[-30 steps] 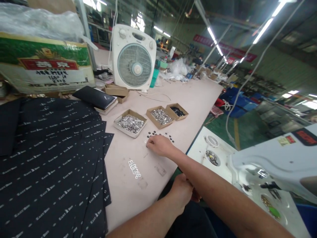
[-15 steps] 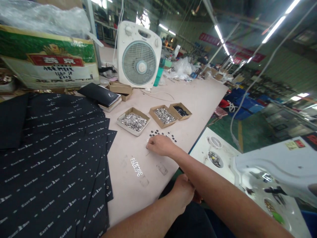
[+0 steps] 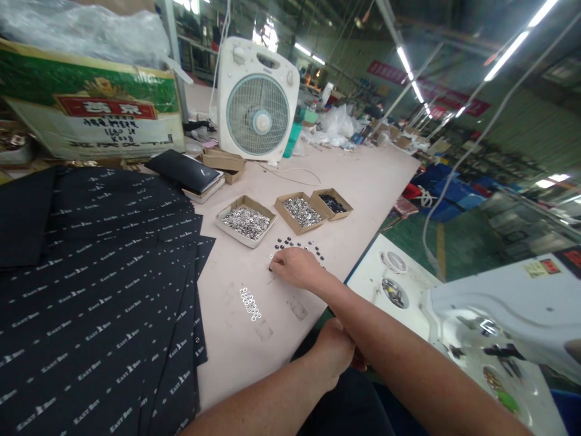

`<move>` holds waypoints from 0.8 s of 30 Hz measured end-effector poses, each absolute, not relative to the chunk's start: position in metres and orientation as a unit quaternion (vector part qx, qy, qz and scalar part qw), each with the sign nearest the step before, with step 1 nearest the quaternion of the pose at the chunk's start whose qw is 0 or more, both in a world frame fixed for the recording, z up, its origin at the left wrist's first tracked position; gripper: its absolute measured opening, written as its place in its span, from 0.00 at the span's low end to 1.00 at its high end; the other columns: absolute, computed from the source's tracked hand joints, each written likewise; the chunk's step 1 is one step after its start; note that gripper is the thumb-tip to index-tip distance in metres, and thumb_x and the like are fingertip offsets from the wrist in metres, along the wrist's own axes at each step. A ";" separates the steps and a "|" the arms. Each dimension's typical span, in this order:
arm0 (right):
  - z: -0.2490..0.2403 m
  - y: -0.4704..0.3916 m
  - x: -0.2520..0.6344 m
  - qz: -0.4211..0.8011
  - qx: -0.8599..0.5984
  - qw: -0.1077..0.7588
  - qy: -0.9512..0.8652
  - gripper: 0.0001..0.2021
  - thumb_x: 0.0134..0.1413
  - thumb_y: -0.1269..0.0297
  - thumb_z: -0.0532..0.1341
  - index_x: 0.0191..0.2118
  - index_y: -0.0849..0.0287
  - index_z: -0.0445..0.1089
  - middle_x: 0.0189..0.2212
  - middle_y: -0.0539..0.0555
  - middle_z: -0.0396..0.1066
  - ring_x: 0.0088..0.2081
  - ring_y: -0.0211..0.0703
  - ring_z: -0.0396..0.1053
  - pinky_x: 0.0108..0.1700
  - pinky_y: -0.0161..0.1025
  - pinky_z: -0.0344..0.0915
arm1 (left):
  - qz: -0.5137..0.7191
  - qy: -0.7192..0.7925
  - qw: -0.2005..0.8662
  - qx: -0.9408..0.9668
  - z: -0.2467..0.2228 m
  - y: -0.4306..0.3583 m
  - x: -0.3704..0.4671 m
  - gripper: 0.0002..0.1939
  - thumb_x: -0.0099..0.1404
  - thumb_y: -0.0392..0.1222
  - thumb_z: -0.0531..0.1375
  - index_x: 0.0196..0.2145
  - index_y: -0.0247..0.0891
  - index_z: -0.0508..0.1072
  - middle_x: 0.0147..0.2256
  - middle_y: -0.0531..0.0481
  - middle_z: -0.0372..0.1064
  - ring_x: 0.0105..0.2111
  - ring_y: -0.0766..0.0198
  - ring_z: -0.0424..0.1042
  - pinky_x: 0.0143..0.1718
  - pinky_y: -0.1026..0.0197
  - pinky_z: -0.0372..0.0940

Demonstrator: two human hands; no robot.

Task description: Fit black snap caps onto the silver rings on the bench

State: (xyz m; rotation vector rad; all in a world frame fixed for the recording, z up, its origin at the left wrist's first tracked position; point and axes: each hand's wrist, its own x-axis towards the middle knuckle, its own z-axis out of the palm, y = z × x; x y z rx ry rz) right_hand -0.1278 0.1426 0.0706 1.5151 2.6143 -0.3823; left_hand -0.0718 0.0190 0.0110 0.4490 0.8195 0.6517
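Observation:
My right hand is low over the table, thumb and fingers pinched together. A tiny dark spot shows at its fingertips, too small to name. Just beyond the knuckles lie several loose dark round snap buttons, partly covered by the hand. Nearer me, a cluster of silver ring-like snap parts is laid out in close rows. My left hand rests by the table's edge beneath my right forearm, which hides most of its fingers; whether it holds anything cannot be seen.
Beyond my right hand stand a tray of silver parts, a box of silver parts and a box of dark parts. Black printed fabric pieces cover the left. Behind are a notebook and fan. A white machine stands right.
My right hand stays in nearly the same place, still pinched, and the dark spot at its fingertips shows more clearly. The view has shifted slightly. My left hand has barely moved.

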 end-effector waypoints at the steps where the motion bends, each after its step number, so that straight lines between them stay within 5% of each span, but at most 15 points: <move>1: 0.073 0.142 -0.126 -0.127 0.496 0.036 0.859 0.11 0.59 0.64 0.58 0.33 0.56 0.77 0.35 0.53 0.77 0.35 0.43 0.70 0.31 0.36 0.54 | 0.316 0.378 0.843 0.216 0.011 0.018 -0.073 0.14 0.63 0.45 0.53 0.29 0.31 0.72 0.22 0.44 0.67 0.18 0.62 0.65 0.20 0.60 0.62; 9: 0.108 0.100 -0.048 -0.171 0.514 -0.090 0.836 0.07 0.58 0.64 0.60 0.35 0.55 0.77 0.33 0.50 0.74 0.34 0.39 0.69 0.37 0.35 0.60 | 0.346 0.360 0.850 0.170 0.016 0.018 -0.084 0.07 0.65 0.41 0.53 0.33 0.34 0.65 0.30 0.49 0.67 0.19 0.68 0.65 0.19 0.65 0.62; 24: 0.111 0.052 0.035 -0.181 0.470 0.053 0.862 0.08 0.62 0.67 0.59 0.39 0.54 0.78 0.33 0.52 0.72 0.34 0.39 0.70 0.35 0.34 0.60 | 0.383 0.356 0.842 0.132 0.008 0.018 -0.086 0.09 0.66 0.36 0.51 0.39 0.31 0.68 0.32 0.49 0.66 0.22 0.70 0.66 0.21 0.68 0.64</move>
